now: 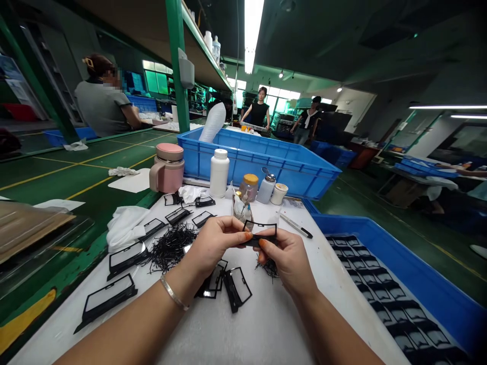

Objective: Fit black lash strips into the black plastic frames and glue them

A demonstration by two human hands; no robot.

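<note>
Bare left forearm up front, reaching over the white desk! The left hand and right hand both pinch a black plastic frame, its long axis crosswise, nearer the right hand, mid-desk above a tuft of black trimmings.

Straight beyond the grip, a blue plastic crate stands at the far end of the white worktop. A white plastic bottle, a pink lidded mug, an orange-capped jar and a pump dispenser stand in a row along the crate's near wall. A white pen lies just right of the grip. Further right, a second blue crate holds rows of black frames (neatly overlapped). Well left of the grip sits a co-worker.
</note>
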